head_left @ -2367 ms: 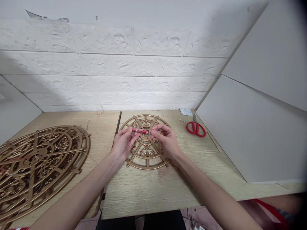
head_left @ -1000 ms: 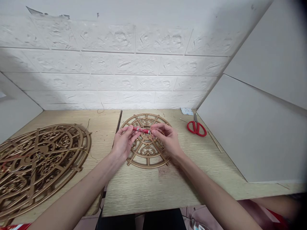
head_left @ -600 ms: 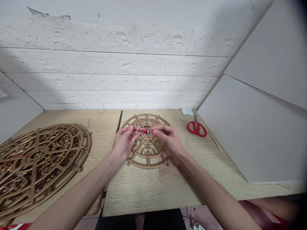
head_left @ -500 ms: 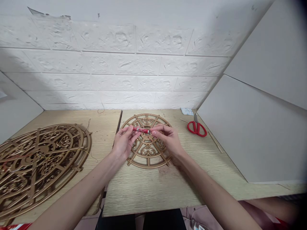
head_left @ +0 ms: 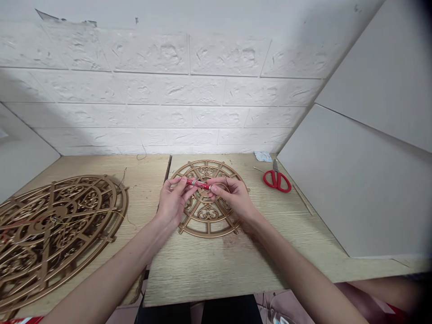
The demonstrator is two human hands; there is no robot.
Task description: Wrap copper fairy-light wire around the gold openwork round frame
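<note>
A slim red pen-like tube [head_left: 199,184] with silver bands is held level between my hands, above a round gold lattice panel [head_left: 209,233]. Thumb and fingers of my left hand [head_left: 173,198] pinch its left end. At the right end, my right hand [head_left: 234,193] is closed with thumb and fingertips on the tube. Thin thread or wire [head_left: 222,183] loops by the right fingers; where it runs is hard to make out. Both hands hide parts of the panel's sides.
More gold lattice panels [head_left: 62,209] lie stacked at the left, with loose threads on them. Red-handled scissors [head_left: 277,181] rest at the right, near a small pale packet [head_left: 263,156] and a thin stick [head_left: 303,200]. White walls enclose the table [head_left: 216,270]. Another person's arm [head_left: 381,294] shows at lower right.
My right fingers have shifted slightly onto the tube's right end, and a thin loop now shows beside them. My left hand keeps its hold with little movement.
</note>
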